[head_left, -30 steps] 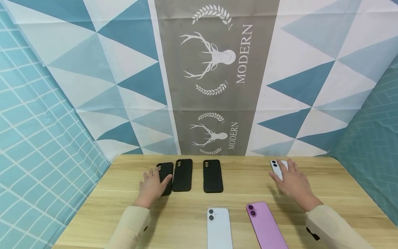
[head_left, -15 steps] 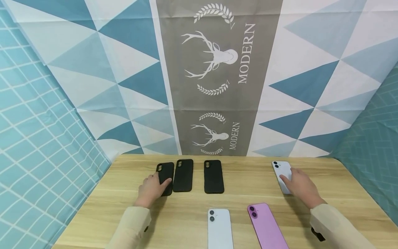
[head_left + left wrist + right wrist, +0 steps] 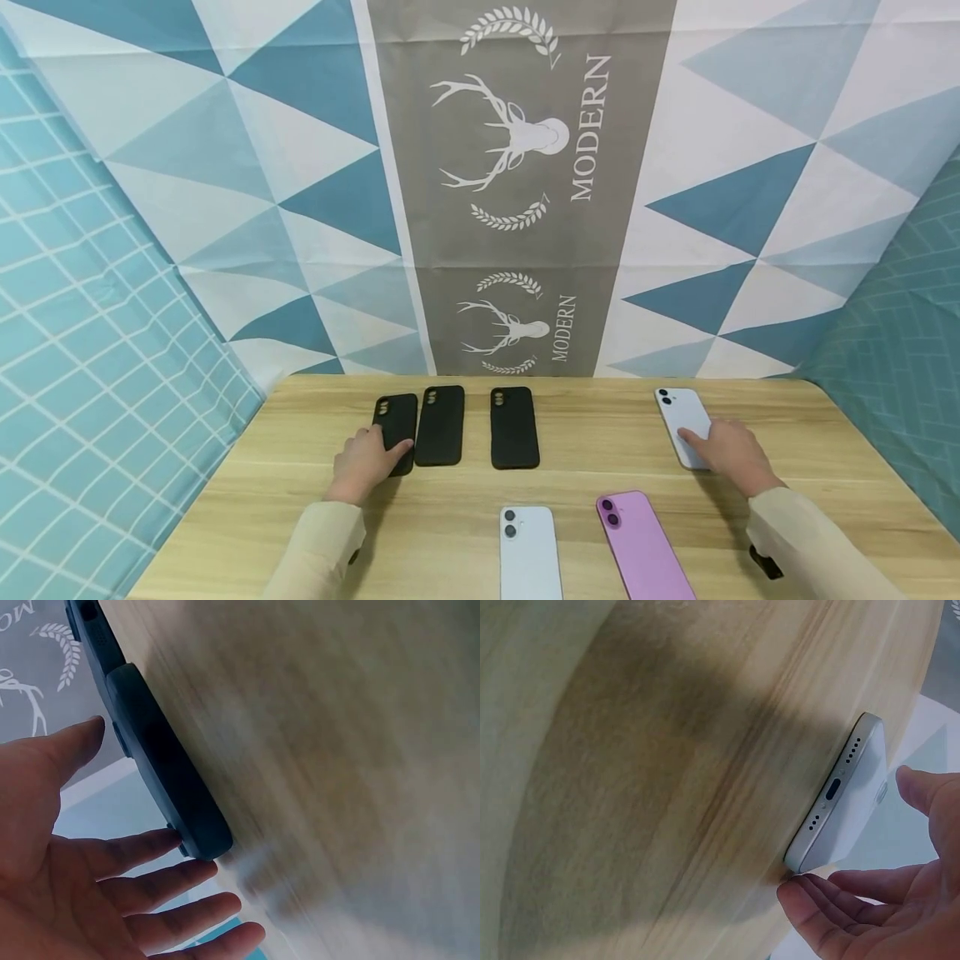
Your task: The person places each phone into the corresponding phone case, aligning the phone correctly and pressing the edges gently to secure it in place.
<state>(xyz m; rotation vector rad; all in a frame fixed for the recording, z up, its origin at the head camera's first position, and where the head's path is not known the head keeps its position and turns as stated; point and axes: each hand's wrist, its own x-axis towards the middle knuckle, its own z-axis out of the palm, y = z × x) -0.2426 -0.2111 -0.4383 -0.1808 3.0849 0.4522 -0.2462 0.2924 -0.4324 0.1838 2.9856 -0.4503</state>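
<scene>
Take the pink phone (image 3: 647, 546) as your mark. Well beyond it and to its left, your left hand (image 3: 365, 462) is at the left case (image 3: 396, 419), fingers straight and spread by its outer edge, thumb over the inner one; the grip is loose, not clasping. Beyond the pink phone and to its right, your right hand (image 3: 735, 454) is at the small phone (image 3: 678, 421), fingertips by the right edge, thumb over its back, also unclenched. That phone lies flat on the table (image 3: 592, 433), just short of the far edge.

Left of your mark and beyond, the middle case (image 3: 441, 425) sits so tight beside the left one that you cannot tell whether they touch. The right case (image 3: 514, 427) lies apart, wood on both sides. Just left of the pink phone, across a strip of wood, is the white phone (image 3: 531, 554).
</scene>
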